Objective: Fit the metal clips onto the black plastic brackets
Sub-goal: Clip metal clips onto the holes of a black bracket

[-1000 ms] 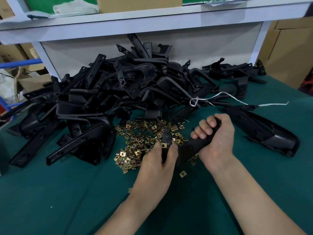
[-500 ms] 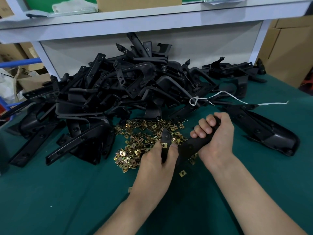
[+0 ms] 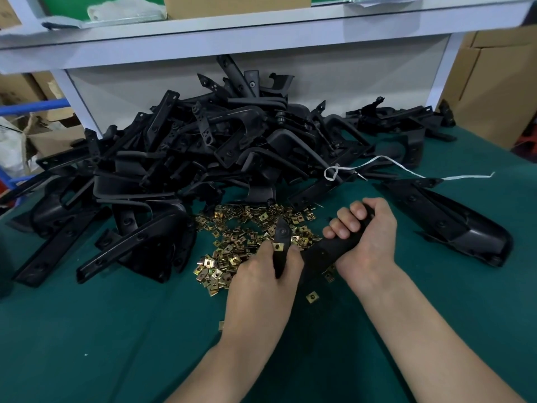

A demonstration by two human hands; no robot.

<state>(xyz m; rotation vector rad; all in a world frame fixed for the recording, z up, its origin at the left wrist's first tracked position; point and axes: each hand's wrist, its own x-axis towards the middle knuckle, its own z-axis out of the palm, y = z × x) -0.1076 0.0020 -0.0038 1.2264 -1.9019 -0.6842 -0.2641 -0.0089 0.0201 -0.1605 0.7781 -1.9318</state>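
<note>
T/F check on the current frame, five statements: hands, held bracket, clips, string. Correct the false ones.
1. The left hand and right hand both grip one black bracket. True.
2. A brass-coloured clip sits on the bracket's narrow end, at the left hand's fingertips. True.
3. The loose clips sit in a tray. False: they lie scattered on the green table cover.
4. The white string lies left of the bracket pile. False: it trails off the pile's right side.
5. A lone bracket lies apart, to the right of the right hand. True.
</note>
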